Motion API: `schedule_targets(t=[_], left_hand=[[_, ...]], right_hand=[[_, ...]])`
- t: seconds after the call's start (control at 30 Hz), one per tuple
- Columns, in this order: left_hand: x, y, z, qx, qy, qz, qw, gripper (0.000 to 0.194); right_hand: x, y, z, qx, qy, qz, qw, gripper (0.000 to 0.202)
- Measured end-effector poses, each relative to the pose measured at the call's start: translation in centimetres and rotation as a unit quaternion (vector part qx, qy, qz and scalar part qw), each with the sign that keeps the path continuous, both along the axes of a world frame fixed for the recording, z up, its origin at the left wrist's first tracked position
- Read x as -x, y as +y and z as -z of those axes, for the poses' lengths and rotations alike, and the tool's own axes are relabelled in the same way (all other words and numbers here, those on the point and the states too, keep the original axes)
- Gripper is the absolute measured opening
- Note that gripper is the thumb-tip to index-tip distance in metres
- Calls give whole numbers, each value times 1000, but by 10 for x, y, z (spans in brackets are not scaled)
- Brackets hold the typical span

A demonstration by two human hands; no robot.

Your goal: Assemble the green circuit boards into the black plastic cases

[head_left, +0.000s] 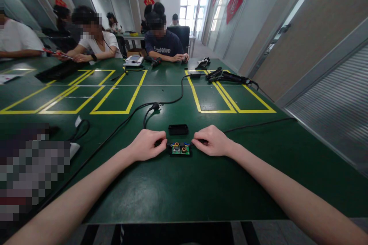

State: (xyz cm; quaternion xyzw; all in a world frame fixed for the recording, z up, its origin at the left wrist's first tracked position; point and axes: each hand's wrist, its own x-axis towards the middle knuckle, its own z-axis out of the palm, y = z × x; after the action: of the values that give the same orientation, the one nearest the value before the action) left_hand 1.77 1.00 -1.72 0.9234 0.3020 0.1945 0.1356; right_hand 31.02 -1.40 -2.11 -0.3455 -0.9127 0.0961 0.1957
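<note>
A green circuit board (184, 149) with copper-wound coils and blue and yellow wires sits in an open black plastic case (181, 155) in front of me. My left hand (149, 144) is closed in a pinch at the case's left end, on a black power cord (145, 119) that runs behind the hand to a plug (155, 106). At the right end my right hand (211, 141) pinches a black cable (258, 124) that leads off to the right. The fingertips hide the cord ends. Just beyond the board lies the black case cover (178, 129), hollow side up.
Yellow tape rectangles mark the green table (184, 195). A long black cord (115, 134) crosses at left, near a blurred-out object (34, 172). Farther back lie a black cable bundle (230, 77), a drill (156, 62) and a white device (133, 61). Several people sit beyond.
</note>
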Motion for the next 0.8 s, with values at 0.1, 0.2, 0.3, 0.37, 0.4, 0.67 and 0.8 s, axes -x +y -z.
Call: schedule_targets(t=[0.1,0.2,0.3,0.37,0.4,0.67,0.8], left_hand=[[0,1,1,7,19,-5,1000,27],[0,1,1,-6,32,-6,999,28],[-1,1,1,-26,27,0,999,26],[-2,0,1,-23,25,9,999,23],[-2,-1,1,-18,25,12,999,22],[-4,-5,4,24,7,0,1000,19],[-4,-5,6,21,6,-3,1000,12]], right_hand=[[3,1,0,-1,-23,6,1000,40],[4,2,2,-8,-42,23,999,40],[5,2,3,3,-41,14,999,34],[7,1,3,17,-33,1,999,28],[8,0,3,23,-28,-2,999,26],[12,-2,2,43,-13,22,999,16],[13,-3,0,67,-4,35,997,12]])
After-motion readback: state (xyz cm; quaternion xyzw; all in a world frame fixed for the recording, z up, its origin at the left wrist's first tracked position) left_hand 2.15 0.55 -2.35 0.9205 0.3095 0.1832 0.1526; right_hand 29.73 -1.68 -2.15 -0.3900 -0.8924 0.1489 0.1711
